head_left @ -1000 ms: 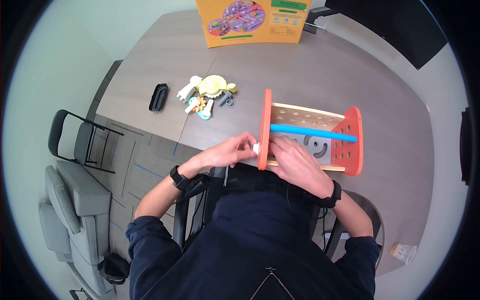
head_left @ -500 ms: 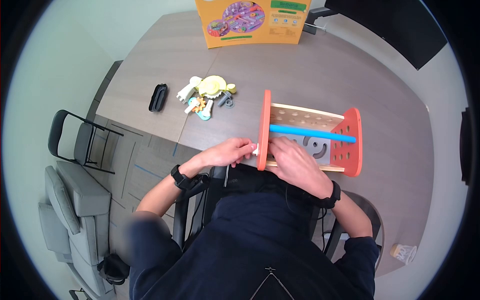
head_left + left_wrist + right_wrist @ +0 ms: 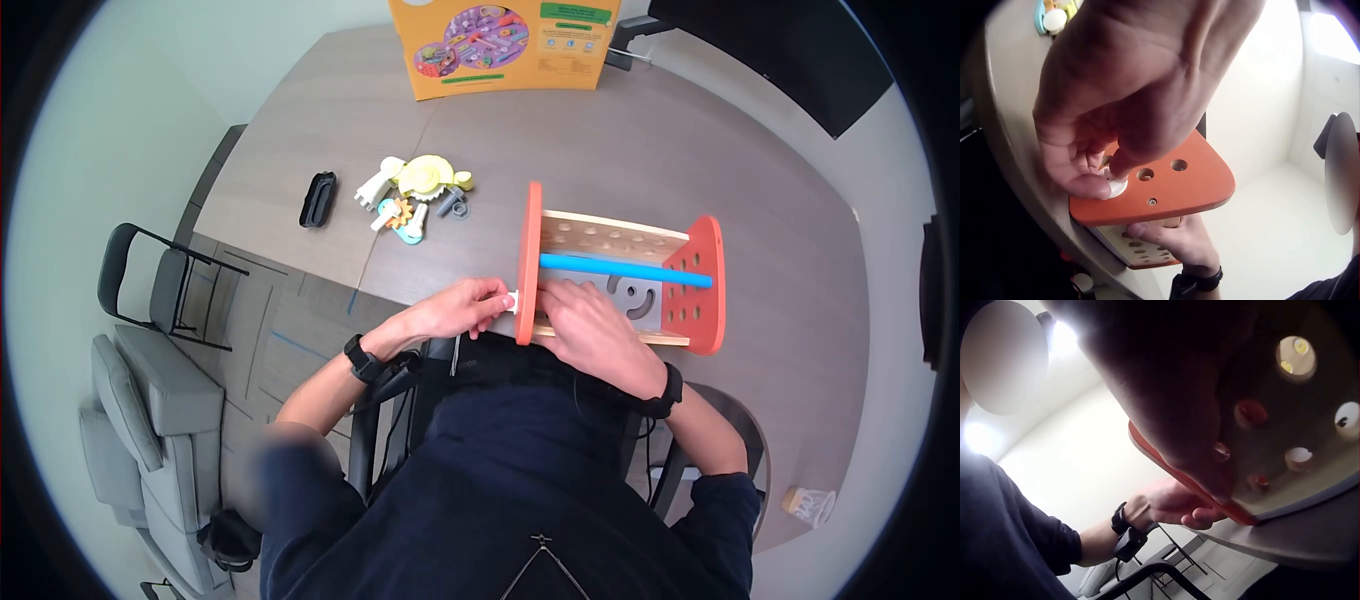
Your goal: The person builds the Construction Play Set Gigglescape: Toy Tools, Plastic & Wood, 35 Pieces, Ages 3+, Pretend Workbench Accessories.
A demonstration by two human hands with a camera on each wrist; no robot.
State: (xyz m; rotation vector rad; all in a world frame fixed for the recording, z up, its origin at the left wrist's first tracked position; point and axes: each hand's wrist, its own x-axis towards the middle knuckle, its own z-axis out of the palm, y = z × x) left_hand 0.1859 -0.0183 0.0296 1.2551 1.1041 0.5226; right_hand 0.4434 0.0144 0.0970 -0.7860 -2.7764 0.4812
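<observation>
The toy bench has orange end panels (image 3: pixel 528 262), a blue bar (image 3: pixel 625 269) and perforated wooden sides (image 3: pixel 615 236). At the outer face of its left panel, my left hand (image 3: pixel 458 307) pinches a white round piece (image 3: pixel 1116 186) between thumb and fingers, against a hole. My right hand (image 3: pixel 592 328) reaches inside the bench beside the same panel, with bent fingers; the panel and the hand itself hide the fingertips. In the left wrist view, part of the right hand (image 3: pixel 1180 240) shows beyond the orange panel.
Yellow-green toy parts (image 3: pixel 425 176), an orange gear (image 3: pixel 401 212) and a grey bolt (image 3: pixel 449 201) lie on the table left of the bench. A black tray (image 3: pixel 318 199) is farther left. A yellow box (image 3: pixel 505 45) stands at the back, a monitor (image 3: pixel 790 50) at the back right.
My left fingers have closed in around the white piece at the panel. The right hand has stayed inside the bench, almost unmoved.
</observation>
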